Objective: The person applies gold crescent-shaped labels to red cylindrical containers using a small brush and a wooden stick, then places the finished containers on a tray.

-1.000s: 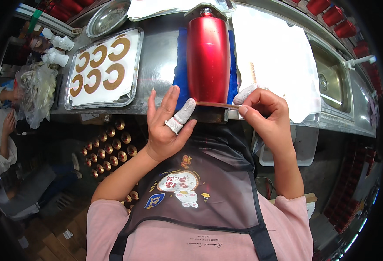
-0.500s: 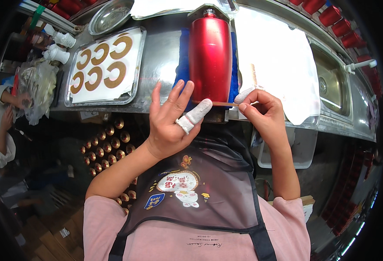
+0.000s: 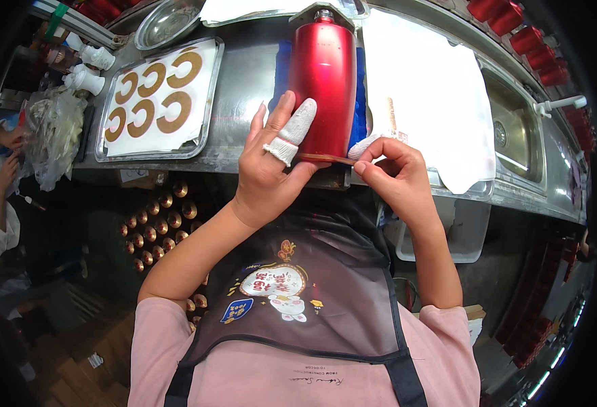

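Observation:
A glossy red bottle (image 3: 323, 88) lies on a blue cloth (image 3: 361, 102), its neck pointing away from me and its base at the bench's near edge. A thin copper-coloured strip (image 3: 342, 160) runs along the edge of the base. My left hand (image 3: 264, 166) grips the bottle's base end, fingers along the left side and thumb at the base by the strip. A white finger cover is on its index finger. Thumb and index finger of my right hand (image 3: 400, 173) pinch the strip's right end; a white cover shows on that hand too, beside the bottle.
Left of the bottle is a tray (image 3: 207, 142) with several gold C-shaped pieces on white paper. A white sheet (image 3: 434, 102) lies to the right, before a sink (image 3: 515, 129). Several gold-topped items (image 3: 152, 234) stand below the bench. Another person's hands (image 3: 10, 142) are at far left.
My left hand has turned and moved onto the bottle's left side, its thumb now at the base. The strip now lies against the base edge, its right end still pinched in my right hand.

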Action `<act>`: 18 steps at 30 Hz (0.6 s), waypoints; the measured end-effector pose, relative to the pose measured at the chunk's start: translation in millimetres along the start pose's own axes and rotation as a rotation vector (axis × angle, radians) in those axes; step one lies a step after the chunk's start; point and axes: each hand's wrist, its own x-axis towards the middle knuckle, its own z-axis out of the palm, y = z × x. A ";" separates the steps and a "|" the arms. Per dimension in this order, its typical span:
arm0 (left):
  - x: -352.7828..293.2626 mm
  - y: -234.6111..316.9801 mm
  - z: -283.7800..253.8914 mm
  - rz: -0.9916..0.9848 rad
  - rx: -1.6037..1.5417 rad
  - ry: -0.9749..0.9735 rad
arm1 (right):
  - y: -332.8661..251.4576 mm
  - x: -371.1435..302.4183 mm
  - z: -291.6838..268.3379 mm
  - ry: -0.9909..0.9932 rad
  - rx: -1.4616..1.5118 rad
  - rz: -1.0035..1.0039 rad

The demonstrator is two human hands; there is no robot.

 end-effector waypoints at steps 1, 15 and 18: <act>-4.8 -2.2 -1.7 -0.017 0.009 -0.015 | -2.4 -1.4 0.7 -0.014 0.022 -0.002; -41.8 -1.9 -12.3 0.056 0.132 -0.085 | -11.8 -6.3 -7.2 0.055 -0.067 -0.010; -35.2 2.3 -13.5 0.067 0.153 -0.096 | -6.8 -3.8 -6.7 0.064 -0.041 0.012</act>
